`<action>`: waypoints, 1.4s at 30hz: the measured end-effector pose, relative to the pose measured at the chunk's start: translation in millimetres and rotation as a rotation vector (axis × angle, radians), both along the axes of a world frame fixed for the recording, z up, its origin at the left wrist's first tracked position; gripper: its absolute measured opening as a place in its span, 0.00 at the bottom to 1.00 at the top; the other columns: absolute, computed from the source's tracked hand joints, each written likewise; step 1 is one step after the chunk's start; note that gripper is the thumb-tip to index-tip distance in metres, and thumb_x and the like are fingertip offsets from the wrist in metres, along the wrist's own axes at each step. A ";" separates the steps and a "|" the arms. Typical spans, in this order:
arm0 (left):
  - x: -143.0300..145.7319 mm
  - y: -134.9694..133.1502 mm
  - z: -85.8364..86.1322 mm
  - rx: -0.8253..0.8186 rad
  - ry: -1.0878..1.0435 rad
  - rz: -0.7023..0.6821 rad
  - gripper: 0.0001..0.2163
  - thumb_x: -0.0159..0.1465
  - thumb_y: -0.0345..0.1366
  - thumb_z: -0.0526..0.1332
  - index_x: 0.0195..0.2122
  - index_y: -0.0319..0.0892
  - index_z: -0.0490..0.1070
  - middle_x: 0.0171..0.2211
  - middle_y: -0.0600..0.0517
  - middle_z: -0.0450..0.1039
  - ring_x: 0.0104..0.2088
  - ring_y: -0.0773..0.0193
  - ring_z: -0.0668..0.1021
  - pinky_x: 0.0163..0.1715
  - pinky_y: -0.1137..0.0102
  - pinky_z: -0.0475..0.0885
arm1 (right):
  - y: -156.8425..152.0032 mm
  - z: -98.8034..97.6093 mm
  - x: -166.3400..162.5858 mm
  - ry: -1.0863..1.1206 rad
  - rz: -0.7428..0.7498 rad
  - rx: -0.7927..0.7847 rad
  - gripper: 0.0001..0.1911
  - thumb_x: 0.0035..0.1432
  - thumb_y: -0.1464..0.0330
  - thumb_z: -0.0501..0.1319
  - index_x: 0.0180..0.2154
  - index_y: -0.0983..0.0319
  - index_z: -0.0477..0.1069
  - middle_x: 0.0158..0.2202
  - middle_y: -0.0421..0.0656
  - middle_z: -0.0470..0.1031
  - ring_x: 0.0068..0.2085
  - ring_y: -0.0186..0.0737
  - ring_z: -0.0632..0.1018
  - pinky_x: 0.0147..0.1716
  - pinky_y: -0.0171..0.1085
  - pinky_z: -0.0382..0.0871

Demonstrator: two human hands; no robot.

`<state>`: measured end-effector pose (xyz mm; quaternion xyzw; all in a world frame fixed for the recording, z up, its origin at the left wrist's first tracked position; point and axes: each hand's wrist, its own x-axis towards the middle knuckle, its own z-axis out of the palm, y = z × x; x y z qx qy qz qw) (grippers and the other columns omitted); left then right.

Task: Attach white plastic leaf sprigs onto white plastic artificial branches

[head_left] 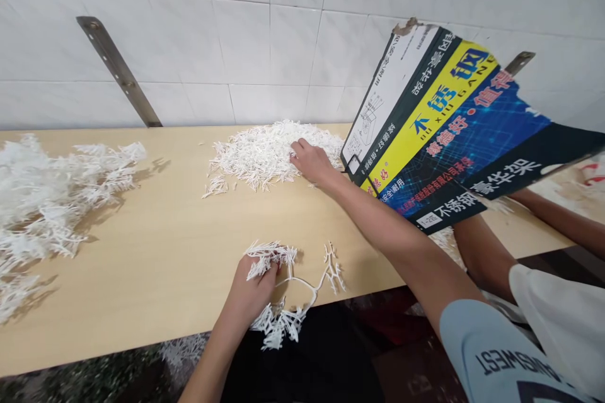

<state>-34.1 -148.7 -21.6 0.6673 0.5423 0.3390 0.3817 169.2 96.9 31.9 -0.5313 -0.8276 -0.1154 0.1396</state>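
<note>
Looks mid-strip: left hand grip closed on the white sprig at the worktop's near edge, right hand at the pile, can't tell if holding bits; next move probably calls for right fingers on the sprig's tips.

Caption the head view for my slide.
Left hand holds a branched white piece; right hand at a pile of white bits beside printed cardboard.
</note>
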 end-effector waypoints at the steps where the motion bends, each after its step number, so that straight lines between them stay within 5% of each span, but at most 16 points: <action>1: -0.1 0.0 -0.4 0.006 -0.001 0.003 0.10 0.66 0.31 0.52 0.27 0.44 0.64 0.27 0.53 0.71 0.31 0.60 0.74 0.36 0.67 0.66 | 0.9 3.1 5.7 0.005 0.007 0.025 0.19 0.73 0.67 0.50 0.58 0.66 0.70 0.54 0.55 0.74 0.41 0.49 0.78 0.34 0.41 0.62; 7: 1.0 1.7 0.2 0.007 0.008 0.013 0.11 0.66 0.32 0.52 0.26 0.44 0.66 0.27 0.53 0.72 0.31 0.59 0.75 0.37 0.67 0.67 | 1.6 13.0 19.1 0.117 -0.014 0.092 0.19 0.72 0.65 0.50 0.54 0.65 0.73 0.51 0.54 0.76 0.42 0.52 0.78 0.37 0.43 0.66; 11: 0.3 3.0 -1.2 0.011 0.000 0.007 0.11 0.66 0.32 0.52 0.26 0.44 0.66 0.26 0.53 0.71 0.30 0.59 0.74 0.34 0.68 0.67 | 27.7 32.7 12.7 0.249 -0.015 0.030 0.21 0.71 0.64 0.53 0.60 0.66 0.70 0.57 0.57 0.75 0.53 0.59 0.77 0.51 0.51 0.70; 14: -0.5 3.8 -2.4 0.009 -0.045 -0.016 0.11 0.67 0.32 0.51 0.27 0.44 0.66 0.27 0.52 0.71 0.30 0.59 0.74 0.33 0.68 0.67 | 44.9 50.3 7.7 0.281 0.046 -0.115 0.41 0.62 0.61 0.67 0.72 0.62 0.57 0.74 0.56 0.57 0.70 0.68 0.62 0.64 0.62 0.62; 16: -0.4 4.4 -1.9 -0.008 -0.068 -0.011 0.11 0.66 0.32 0.51 0.27 0.44 0.67 0.26 0.52 0.70 0.30 0.59 0.73 0.32 0.68 0.66 | 38.5 55.1 1.8 0.323 0.038 -0.159 0.45 0.62 0.58 0.68 0.74 0.59 0.53 0.78 0.53 0.46 0.76 0.70 0.49 0.68 0.70 0.52; 18: 0.2 5.0 -0.2 -0.031 -0.075 -0.012 0.11 0.65 0.31 0.51 0.26 0.44 0.66 0.26 0.52 0.70 0.30 0.60 0.73 0.31 0.68 0.66 | 12.4 50.9 -7.1 0.427 0.076 -0.100 0.33 0.68 0.59 0.62 0.70 0.60 0.61 0.76 0.53 0.52 0.76 0.66 0.50 0.70 0.70 0.47; 20: 1.4 5.2 1.6 -0.047 -0.077 -0.002 0.11 0.63 0.31 0.51 0.25 0.44 0.66 0.25 0.52 0.69 0.29 0.60 0.73 0.31 0.68 0.65 | -29.9 38.3 -16.8 0.604 0.257 -0.033 0.21 0.74 0.59 0.53 0.59 0.62 0.73 0.66 0.53 0.71 0.70 0.55 0.66 0.69 0.58 0.57; 22: 3.1 4.5 2.1 -0.066 -0.088 0.048 0.11 0.62 0.31 0.51 0.24 0.44 0.66 0.24 0.53 0.69 0.28 0.61 0.72 0.31 0.68 0.65 | -78.8 21.2 -24.2 0.761 0.515 -0.158 0.24 0.77 0.55 0.48 0.53 0.61 0.76 0.53 0.50 0.80 0.57 0.48 0.78 0.60 0.50 0.71; 25: 6.0 4.4 0.7 -0.088 -0.098 0.138 0.11 0.62 0.32 0.52 0.22 0.44 0.65 0.22 0.53 0.70 0.26 0.61 0.72 0.30 0.68 0.65 | -138.8 -4.4 -27.0 0.775 0.812 -0.438 0.26 0.72 0.48 0.55 0.56 0.59 0.75 0.54 0.48 0.80 0.53 0.47 0.80 0.48 0.45 0.77; 30: 2.1 38.8 20.6 -0.179 0.089 0.015 0.07 0.57 0.32 0.54 0.22 0.44 0.63 0.20 0.52 0.69 0.23 0.61 0.71 0.25 0.68 0.62 | -154.4 -36.6 -18.9 0.872 0.572 -0.598 0.25 0.62 0.59 0.70 0.60 0.52 0.75 0.53 0.44 0.82 0.48 0.46 0.82 0.49 0.43 0.76; 35: -9.0 125.0 68.1 -0.483 0.251 -0.617 0.11 0.60 0.42 0.65 0.25 0.40 0.74 0.22 0.50 0.75 0.23 0.63 0.73 0.25 0.70 0.66 | -126.0 -46.2 -14.4 1.159 0.265 -0.605 0.16 0.62 0.61 0.68 0.51 0.56 0.79 0.49 0.45 0.83 0.37 0.41 0.82 0.35 0.39 0.76; 39: -7.1 169.1 65.2 -0.317 0.068 -0.525 0.16 0.61 0.48 0.68 0.28 0.40 0.73 0.22 0.51 0.74 0.21 0.65 0.73 0.23 0.71 0.66 | -117.7 -42.2 -7.1 1.186 0.169 -0.453 0.16 0.59 0.62 0.69 0.49 0.56 0.80 0.44 0.44 0.83 0.36 0.41 0.81 0.32 0.37 0.76; 42: -3.3 175.9 41.6 -0.204 -0.071 -0.374 0.18 0.63 0.52 0.66 0.29 0.41 0.68 0.19 0.55 0.68 0.19 0.67 0.68 0.21 0.72 0.61 | -106.7 -40.9 0.8 1.270 0.160 -0.596 0.16 0.62 0.58 0.64 0.46 0.60 0.81 0.33 0.44 0.81 0.31 0.40 0.80 0.25 0.34 0.74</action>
